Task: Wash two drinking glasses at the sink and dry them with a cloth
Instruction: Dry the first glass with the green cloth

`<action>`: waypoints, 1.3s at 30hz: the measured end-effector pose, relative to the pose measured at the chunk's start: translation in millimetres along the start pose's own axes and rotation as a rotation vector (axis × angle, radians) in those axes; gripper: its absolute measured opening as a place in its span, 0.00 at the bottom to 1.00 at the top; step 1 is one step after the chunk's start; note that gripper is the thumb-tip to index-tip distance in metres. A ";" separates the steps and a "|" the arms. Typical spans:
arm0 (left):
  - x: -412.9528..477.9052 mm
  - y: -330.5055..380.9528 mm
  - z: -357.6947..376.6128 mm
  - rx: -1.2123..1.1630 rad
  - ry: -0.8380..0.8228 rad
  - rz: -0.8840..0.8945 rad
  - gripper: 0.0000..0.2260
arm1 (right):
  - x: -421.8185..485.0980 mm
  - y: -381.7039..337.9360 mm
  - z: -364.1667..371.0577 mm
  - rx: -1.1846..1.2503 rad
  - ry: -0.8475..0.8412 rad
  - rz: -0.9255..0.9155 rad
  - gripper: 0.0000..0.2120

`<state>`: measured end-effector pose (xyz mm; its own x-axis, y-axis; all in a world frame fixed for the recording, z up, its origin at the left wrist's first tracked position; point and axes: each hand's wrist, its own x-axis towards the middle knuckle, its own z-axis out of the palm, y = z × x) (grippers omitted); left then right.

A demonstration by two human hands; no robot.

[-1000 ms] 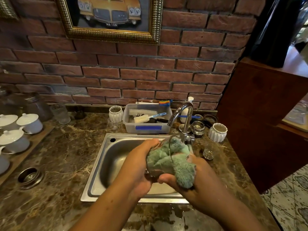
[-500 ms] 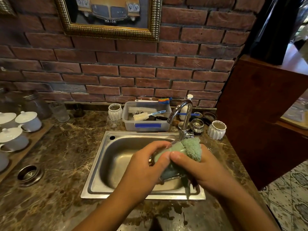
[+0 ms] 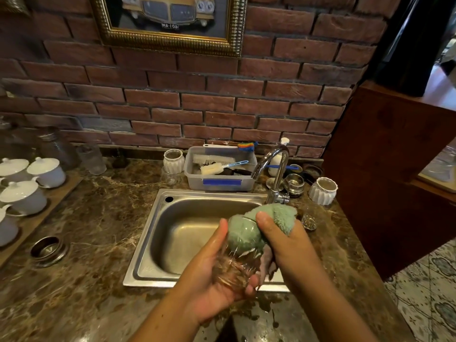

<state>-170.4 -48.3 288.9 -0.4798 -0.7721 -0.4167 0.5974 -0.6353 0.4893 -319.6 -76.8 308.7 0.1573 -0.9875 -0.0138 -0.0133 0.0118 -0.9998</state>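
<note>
Over the front right of the steel sink (image 3: 153,245), my left hand (image 3: 212,275) grips a clear drinking glass (image 3: 234,265) by its base, mouth tilted up and away. A green cloth (image 3: 246,233) is stuffed into the glass and spills over its rim. My right hand (image 3: 283,240) pinches the cloth at the rim, thumb on top. A second small glass (image 3: 308,220) stands upright on the counter to the right of the sink, beside the tap base.
The curved tap (image 3: 274,169) stands behind the hands. A plastic tub with brushes (image 3: 219,181) sits behind the sink. White ribbed pots (image 3: 322,191), a metal cup (image 3: 294,185), lidded white cups on a board (image 3: 45,172) at left, a steel ring (image 3: 48,248).
The glass has turned in my left hand, its base now in the palm and its mouth facing away. The cloth has gone deeper inside, and my right hand shifted to the rim.
</note>
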 end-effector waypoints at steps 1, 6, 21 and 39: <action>0.3 -3.6 0.6 -0.019 0.026 0.043 0.30 | -0.6 4.5 4.5 0.035 0.081 0.009 0.17; 6.5 -9.9 -6.4 0.371 0.336 0.418 0.35 | -6.9 28.7 26.6 0.159 0.239 0.205 0.20; -29.7 2.0 -103.9 1.126 0.426 0.744 0.41 | -9.5 38.7 67.9 0.394 -0.025 0.654 0.17; -86.9 23.9 -281.9 1.033 0.563 0.483 0.39 | 19.5 137.6 217.5 0.403 -0.007 1.043 0.19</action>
<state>66.7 7.6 120.8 0.1356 -0.9757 -0.1724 -0.2634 -0.2032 0.9430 -103.6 -60.2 168.4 0.2617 -0.4631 -0.8468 0.1788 0.8855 -0.4289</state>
